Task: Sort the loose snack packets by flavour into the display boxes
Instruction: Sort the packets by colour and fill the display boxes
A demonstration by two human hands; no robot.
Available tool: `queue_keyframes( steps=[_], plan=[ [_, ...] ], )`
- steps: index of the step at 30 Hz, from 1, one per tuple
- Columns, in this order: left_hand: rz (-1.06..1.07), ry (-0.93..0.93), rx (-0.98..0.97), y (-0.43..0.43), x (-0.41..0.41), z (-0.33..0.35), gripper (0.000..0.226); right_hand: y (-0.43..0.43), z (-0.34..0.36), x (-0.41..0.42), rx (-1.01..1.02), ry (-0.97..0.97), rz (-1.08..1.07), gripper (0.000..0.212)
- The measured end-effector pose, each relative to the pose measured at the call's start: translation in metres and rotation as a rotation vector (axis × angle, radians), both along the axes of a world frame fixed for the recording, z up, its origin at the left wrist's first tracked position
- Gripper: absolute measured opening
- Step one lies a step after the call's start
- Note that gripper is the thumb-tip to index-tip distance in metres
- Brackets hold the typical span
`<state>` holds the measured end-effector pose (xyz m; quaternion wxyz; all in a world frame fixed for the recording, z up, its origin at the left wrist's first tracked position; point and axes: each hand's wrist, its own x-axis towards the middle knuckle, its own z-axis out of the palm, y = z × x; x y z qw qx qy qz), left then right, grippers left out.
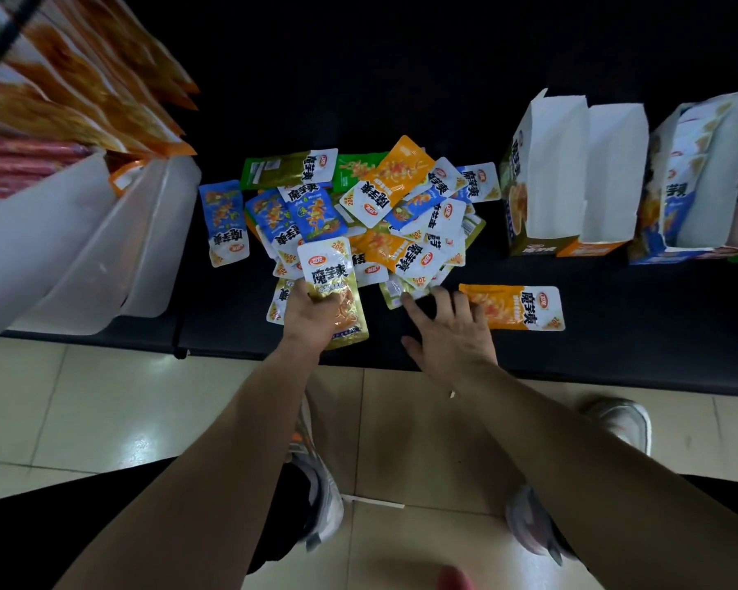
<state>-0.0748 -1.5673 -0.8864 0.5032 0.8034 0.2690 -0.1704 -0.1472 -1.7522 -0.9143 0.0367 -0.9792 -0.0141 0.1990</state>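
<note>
At the counter's (401, 78) left end stand translucent white bins (103, 249), tilted, with long orange packets (103, 87) fanned out above them. In the middle of the dark counter lies a pile of loose snack packets (384, 206) in blue, green, orange and gold, overlapping one another at all angles.

At the pile's near edge the left hand (310, 317) grips the lower half of a gold packet (331, 283), its white top pointing away from the person. The thumb seems to lie across the packet's face, though the dim light makes this hard to tell.

Just to the right, the right hand (452, 334) is spread flat, palm down, fingers straight, holding nothing. Its outer fingertips touch the left end of a single orange packet (516, 306) that lies flat near the counter's front edge, apart from the pile.

Toward the right end stand the display boxes, side by side. The olive-fronted box (546, 172) and the orange-fronted box (610, 172) show bare white inner walls. The blue box (708, 176) holds a row of packets standing on edge.
</note>
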Motion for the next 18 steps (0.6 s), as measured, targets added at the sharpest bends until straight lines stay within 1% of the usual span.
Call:
queue_keyframes(
  steps=[3, 5, 7, 9, 12, 16, 18],
  plan=[
    [-0.009, -0.001, 0.007, 0.001, 0.0, 0.001, 0.027, -0.003, 0.001, -0.029, -0.046, -0.054, 0.021, 0.069],
    [-0.042, -0.001, 0.029, 0.0, -0.002, 0.002, 0.025, -0.006, -0.002, -0.043, -0.018, -0.109, 0.042, 0.06],
    [-0.062, -0.003, 0.027, 0.0, -0.005, 0.002, 0.019, -0.007, -0.004, -0.047, -0.001, -0.12, 0.066, 0.053],
    [-0.068, -0.001, 0.024, 0.001, -0.008, 0.004, 0.015, -0.003, -0.002, -0.042, 0.009, -0.108, 0.044, 0.057],
    [-0.052, 0.011, 0.004, 0.002, -0.011, 0.006, 0.017, 0.009, 0.005, -0.025, 0.016, -0.09, -0.017, 0.067],
    [0.018, 0.019, -0.049, 0.003, -0.01, 0.008, 0.017, 0.024, 0.008, 0.0, 0.065, -0.08, -0.025, 0.069],
    [0.025, 0.013, -0.04, 0.003, -0.007, 0.009, 0.019, 0.026, 0.006, 0.004, 0.093, -0.076, -0.055, 0.071]
  ],
)
